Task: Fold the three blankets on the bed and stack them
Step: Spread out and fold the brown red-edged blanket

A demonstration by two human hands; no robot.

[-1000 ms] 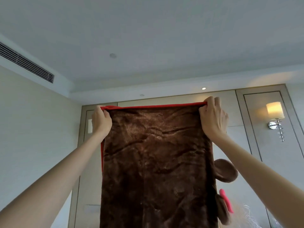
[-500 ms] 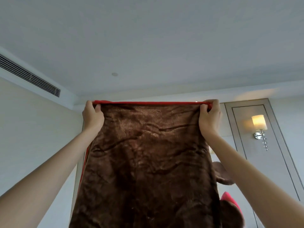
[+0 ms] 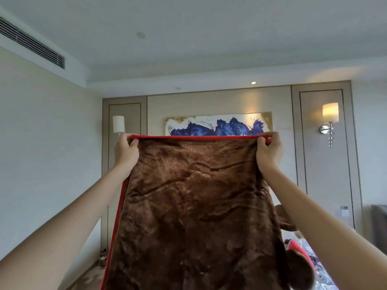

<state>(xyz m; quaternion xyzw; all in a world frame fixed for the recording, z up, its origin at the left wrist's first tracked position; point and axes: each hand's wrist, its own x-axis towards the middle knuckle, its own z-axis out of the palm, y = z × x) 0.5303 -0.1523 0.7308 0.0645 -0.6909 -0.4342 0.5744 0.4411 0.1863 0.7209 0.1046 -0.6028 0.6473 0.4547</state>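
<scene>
**Blanket held by its top corners, now lower against the far wall**

Blanket (image 3: 194, 216), brown and plush, hangs straight down between the two hands. Its red edge (image 3: 194, 137) is stretched taut from one hand to the other. The left hand (image 3: 126, 152) pinches one top corner and the right hand (image 3: 268, 152) pinches the other, each closed tightly on the cloth.

The grip and the spread of the hands look unchanged from a second ago, but the hands now sit lower against the far wall. A painting (image 3: 217, 126) shows just above the red edge, where only ceiling and wall panels showed before.

Well below the right hand, a round brown flap (image 3: 301, 268) hangs at the blanket's side.

The straightening looks finished, and the blanket is probably being brought down for its next fold. The other two blankets cannot be made out.
</scene>
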